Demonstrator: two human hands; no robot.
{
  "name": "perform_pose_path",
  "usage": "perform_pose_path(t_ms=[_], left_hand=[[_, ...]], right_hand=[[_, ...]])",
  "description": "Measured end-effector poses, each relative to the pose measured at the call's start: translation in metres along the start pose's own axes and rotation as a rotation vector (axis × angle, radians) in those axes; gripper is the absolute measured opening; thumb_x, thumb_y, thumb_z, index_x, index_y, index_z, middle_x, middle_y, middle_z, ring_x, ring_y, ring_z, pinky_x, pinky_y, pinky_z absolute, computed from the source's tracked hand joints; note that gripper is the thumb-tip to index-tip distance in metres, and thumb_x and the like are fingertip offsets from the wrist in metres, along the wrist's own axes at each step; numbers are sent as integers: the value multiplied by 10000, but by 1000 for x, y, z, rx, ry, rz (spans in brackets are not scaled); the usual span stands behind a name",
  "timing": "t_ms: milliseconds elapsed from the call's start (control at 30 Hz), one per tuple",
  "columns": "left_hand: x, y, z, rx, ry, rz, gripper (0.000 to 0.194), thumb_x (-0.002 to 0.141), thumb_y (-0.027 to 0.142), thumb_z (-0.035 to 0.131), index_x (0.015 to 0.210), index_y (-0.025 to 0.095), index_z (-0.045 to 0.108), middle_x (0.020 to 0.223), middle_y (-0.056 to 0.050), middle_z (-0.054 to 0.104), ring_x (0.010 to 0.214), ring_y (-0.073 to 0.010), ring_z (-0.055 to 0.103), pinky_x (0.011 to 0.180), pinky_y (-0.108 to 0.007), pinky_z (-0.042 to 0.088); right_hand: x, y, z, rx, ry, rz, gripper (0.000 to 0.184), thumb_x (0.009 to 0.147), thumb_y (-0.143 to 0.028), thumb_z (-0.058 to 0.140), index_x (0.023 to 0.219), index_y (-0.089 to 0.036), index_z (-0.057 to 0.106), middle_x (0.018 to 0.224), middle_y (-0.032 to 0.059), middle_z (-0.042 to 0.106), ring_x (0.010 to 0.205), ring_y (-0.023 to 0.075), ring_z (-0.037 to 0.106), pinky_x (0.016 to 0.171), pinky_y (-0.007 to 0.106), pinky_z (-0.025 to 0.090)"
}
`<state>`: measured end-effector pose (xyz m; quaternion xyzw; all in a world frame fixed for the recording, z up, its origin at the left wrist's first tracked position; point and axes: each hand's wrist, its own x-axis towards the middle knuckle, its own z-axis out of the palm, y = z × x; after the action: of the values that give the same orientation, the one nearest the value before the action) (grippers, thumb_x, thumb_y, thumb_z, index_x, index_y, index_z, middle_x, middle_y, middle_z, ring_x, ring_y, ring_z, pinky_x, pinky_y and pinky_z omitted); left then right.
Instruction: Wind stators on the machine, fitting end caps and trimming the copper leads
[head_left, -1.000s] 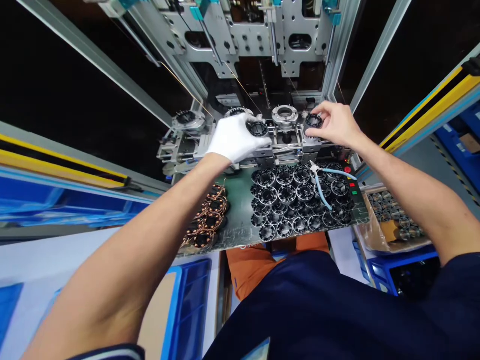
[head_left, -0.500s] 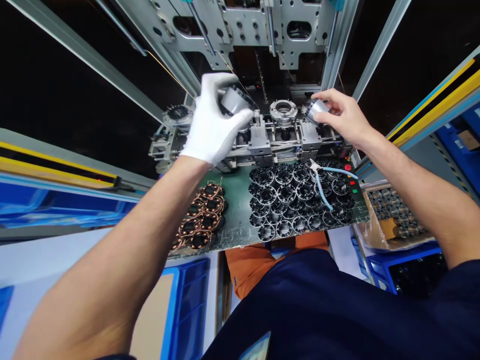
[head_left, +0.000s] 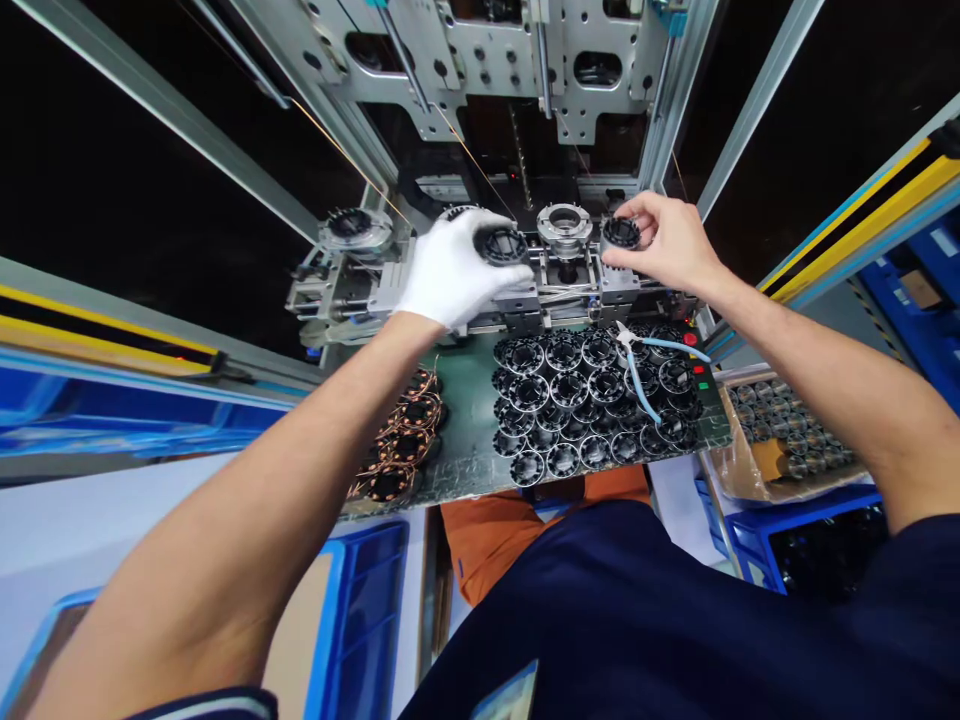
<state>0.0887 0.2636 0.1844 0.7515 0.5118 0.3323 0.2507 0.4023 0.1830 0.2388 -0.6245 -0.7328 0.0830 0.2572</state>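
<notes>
My left hand (head_left: 450, 270), in a white glove, is closed around a black toothed stator core (head_left: 501, 245) set on a holder of the winding machine's fixture row (head_left: 555, 285). My bare right hand (head_left: 671, 245) pinches another black stator core (head_left: 621, 233) on the holder at the right end. Between them stands a bare metal ring holder (head_left: 564, 222). A further holder (head_left: 352, 228) at the far left carries a core.
On the green shelf (head_left: 465, 420) below lie several bare black cores (head_left: 592, 395), copper-wound ones (head_left: 401, 440) at the left, and blue-handled cutters (head_left: 645, 365). Red and green buttons (head_left: 701, 368) sit at the right. A bag-lined blue bin of cores (head_left: 787, 435) stands further right; blue crates lie left.
Half a second ago both hands held the cores lifted and tilted above the fixture. Both have come down, and the cores now sit on their holders.
</notes>
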Motion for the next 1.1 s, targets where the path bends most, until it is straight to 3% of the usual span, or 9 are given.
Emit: perform_pose_path(t_ms=[200,367,467,567,667,767,900,1000,1100], left_hand=[[-1,-2,-1,-48,9,-12,905,561,688,1005,1291,217,750,1389,8,821,1326,-257,689,1311,-562,443],[-10,2,-1,-136,88,-14,859,518,578,1067,1232,203,771,1173,13,852,1175,-252,703,1264,-613,508],[-45,25,-12,-242,108,77,797,660,622,1013,1308,227,768,1300,-43,840,1202,-276,736,1192,-574,596],[-103,64,-27,-502,81,121,812,794,722,923,1459,314,697,1498,-103,757,1185,-314,790,919,-487,727],[-156,101,-36,-634,-7,89,768,876,782,839,1509,400,631,1460,-100,753,1120,-331,830,721,-430,745],[-183,121,-42,-664,-54,65,777,903,823,799,1543,432,597,1485,-80,736,1132,-335,837,750,-450,763],[-192,128,-46,-704,-118,79,877,844,818,886,1554,403,580,1577,-94,696,1280,-382,800,835,-470,773],[-197,131,-47,-694,-105,140,740,891,776,880,1433,360,596,1624,-107,679,1414,-388,742,965,-485,756],[-205,134,-47,-711,-93,172,531,988,740,799,1235,334,562,1577,-94,715,1434,-357,743,1069,-513,721]], right_hand=[[-4,0,0,-24,-26,25,524,850,-380,906,1311,-186,750,1059,84,801,963,300,742,1032,522,640],[-5,2,-4,-36,28,54,513,807,-353,954,1251,-176,768,1089,95,800,1059,333,755,1090,572,630],[-22,-16,-16,139,43,11,581,832,-416,972,1313,-186,738,1226,108,787,1040,300,776,1018,531,658],[-63,-51,-31,465,38,-37,772,924,-712,870,1498,-285,581,1469,98,695,956,223,791,818,414,679],[-109,-88,-43,651,-22,-53,881,877,-899,813,1490,-348,504,1429,66,689,1015,246,798,812,427,705],[-136,-110,-50,696,-67,-13,886,851,-971,776,1450,-376,506,1314,57,712,1038,279,800,825,469,723],[-144,-118,-54,692,-62,3,916,856,-961,781,1519,-403,485,1344,65,720,1090,299,797,882,491,725],[-146,-122,-56,732,-110,-28,924,903,-867,811,1610,-406,436,1531,86,665,1035,268,795,844,466,738],[-150,-126,-56,765,-195,-36,803,937,-809,813,1526,-355,509,1649,119,590,1009,254,787,799,448,752]])
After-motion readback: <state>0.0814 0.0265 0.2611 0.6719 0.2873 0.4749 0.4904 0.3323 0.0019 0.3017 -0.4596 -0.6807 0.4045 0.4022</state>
